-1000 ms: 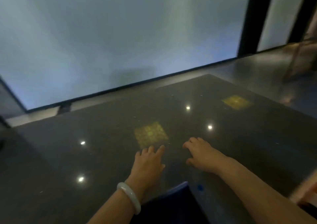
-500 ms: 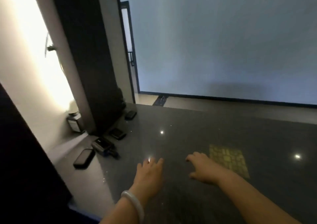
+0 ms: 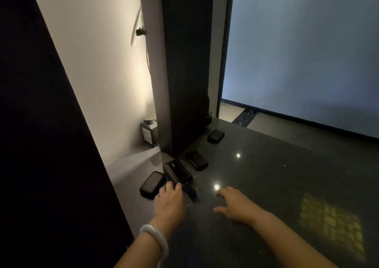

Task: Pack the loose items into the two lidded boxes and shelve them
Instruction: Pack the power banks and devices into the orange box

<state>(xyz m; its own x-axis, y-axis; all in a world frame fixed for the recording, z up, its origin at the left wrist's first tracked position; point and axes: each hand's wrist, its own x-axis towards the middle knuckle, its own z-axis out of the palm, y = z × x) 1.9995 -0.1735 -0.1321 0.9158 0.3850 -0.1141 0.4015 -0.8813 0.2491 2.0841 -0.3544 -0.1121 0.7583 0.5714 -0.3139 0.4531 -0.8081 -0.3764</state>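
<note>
Several small black items lie on the dark glossy tabletop [image 3: 266, 185] near its left end. A flat rounded case [image 3: 152, 184] is nearest me. A boxy black device [image 3: 177, 172] sits beside it, with thin black parts [image 3: 189, 190] at its near end. Two more rounded cases [image 3: 196, 160] [image 3: 215, 136] lie farther back. My left hand [image 3: 169, 201], a pale bangle on its wrist, has its fingertips touching the near end of the boxy device. My right hand [image 3: 233, 203] rests flat on the tabletop with fingers spread, holding nothing. No lidded box is in view.
A tall dark pillar [image 3: 184, 73] stands on the table's far left, right behind the items. A small glass jar [image 3: 149, 132] sits in the lit corner by the pale wall. A black panel [image 3: 41, 144] fills the left side. A yellowish grid reflection [image 3: 330, 220] shows at right.
My view has swung left, from the bare table to its left end with the black items. My left hand has reached forward onto the boxy device; my right stays flat on the table.
</note>
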